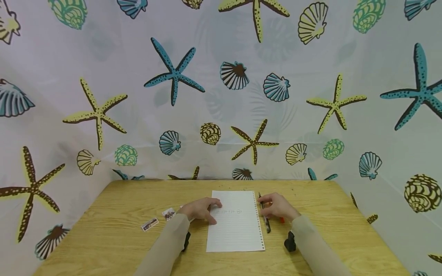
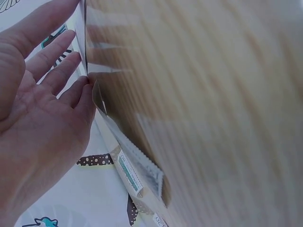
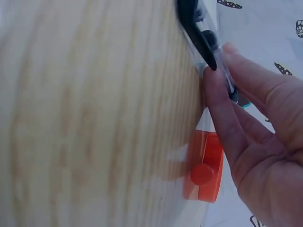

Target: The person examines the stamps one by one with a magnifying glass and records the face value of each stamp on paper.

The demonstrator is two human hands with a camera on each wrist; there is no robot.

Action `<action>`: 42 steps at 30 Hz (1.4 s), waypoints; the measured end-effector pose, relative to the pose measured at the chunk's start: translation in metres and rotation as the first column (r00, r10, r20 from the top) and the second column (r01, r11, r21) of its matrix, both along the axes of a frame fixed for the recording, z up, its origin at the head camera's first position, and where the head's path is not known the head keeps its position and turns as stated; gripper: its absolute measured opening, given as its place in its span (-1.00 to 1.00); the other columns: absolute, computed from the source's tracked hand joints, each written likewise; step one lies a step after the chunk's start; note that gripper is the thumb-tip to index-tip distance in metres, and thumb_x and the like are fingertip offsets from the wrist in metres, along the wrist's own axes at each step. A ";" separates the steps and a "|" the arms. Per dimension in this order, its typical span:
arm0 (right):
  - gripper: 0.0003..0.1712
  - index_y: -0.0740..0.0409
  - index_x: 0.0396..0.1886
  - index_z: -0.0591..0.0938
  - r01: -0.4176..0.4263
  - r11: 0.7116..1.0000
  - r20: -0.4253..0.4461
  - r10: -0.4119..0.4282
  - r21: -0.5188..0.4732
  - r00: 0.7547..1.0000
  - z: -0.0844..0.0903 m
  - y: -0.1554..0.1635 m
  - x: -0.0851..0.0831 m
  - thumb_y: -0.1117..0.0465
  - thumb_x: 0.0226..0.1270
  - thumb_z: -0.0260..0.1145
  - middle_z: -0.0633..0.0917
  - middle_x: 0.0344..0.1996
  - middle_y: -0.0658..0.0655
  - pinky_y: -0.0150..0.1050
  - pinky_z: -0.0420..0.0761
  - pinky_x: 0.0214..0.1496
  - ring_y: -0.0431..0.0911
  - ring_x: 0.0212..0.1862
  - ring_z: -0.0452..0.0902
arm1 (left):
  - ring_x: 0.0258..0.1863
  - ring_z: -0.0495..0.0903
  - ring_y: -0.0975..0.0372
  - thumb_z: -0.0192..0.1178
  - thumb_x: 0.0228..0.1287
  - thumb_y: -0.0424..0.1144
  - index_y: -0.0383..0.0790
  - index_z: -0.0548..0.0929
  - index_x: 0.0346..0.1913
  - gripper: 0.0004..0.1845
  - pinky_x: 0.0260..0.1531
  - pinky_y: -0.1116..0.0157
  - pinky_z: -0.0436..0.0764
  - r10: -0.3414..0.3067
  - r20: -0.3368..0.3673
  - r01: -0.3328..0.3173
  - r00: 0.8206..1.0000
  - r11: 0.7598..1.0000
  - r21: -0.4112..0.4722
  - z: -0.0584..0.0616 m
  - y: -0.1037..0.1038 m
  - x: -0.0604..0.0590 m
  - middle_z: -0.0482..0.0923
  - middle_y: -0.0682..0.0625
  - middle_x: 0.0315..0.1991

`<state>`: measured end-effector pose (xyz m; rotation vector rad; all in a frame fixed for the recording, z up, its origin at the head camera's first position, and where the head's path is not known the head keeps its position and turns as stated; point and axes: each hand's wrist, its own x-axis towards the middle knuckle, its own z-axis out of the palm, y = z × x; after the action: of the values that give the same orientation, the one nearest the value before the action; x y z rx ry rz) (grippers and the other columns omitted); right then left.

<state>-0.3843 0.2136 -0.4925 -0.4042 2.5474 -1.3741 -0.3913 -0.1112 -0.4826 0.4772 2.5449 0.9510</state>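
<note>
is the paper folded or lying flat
Flat: the paper lies spread on the table, the left hand resting on its edge.

Curtained desk booth (image 1: 145,199), seashell-print backdrop (image 1: 214,96)

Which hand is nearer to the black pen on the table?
Right. The right hand touches the black pen beside the sheet; the left hand rests on the lined paper, across from it.
</note>
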 end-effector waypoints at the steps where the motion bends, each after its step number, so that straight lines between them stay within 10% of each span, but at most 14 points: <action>1: -0.46 0.27 0.19 0.60 0.009 1.000 -0.003 -0.009 0.007 1.000 0.000 -0.001 0.000 0.37 0.16 0.45 0.64 0.05 0.27 -0.25 0.67 -0.36 -0.17 -0.44 0.60 | 0.47 0.18 -0.04 0.51 -0.02 -0.36 -0.01 0.62 0.12 -0.43 0.43 -0.06 0.17 -0.003 -0.001 0.003 1.000 1.000 -0.002 0.000 0.000 0.000 0.30 -0.10 0.44; 10: -0.55 0.24 0.08 0.68 0.073 0.993 -0.032 -0.070 0.091 0.997 0.003 -0.007 0.003 0.33 0.14 0.48 0.60 -0.32 0.15 -0.28 0.66 -0.42 -0.18 -0.51 0.58 | 0.46 0.19 -0.03 0.51 -0.02 -0.35 -0.01 0.62 0.14 -0.42 0.44 -0.05 0.16 0.000 0.004 0.000 1.000 1.000 -0.007 0.002 0.000 0.001 0.29 -0.10 0.44; 42: -0.68 0.22 0.01 0.69 0.105 0.988 -0.036 -0.102 0.111 0.994 0.003 -0.002 0.008 0.27 0.26 0.40 0.64 -0.24 0.14 -0.28 0.67 -0.43 -0.15 -0.46 0.62 | 0.41 0.27 -0.03 0.44 0.11 -0.27 0.02 0.55 0.21 -0.44 0.36 -0.11 0.27 -0.056 -0.082 0.049 0.995 0.995 -0.083 0.005 0.003 0.004 0.31 -0.12 0.42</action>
<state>-0.3760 0.2121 -0.4900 -0.2783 2.6903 -1.2584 -0.3876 -0.1080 -0.4772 0.5684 2.6205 0.8216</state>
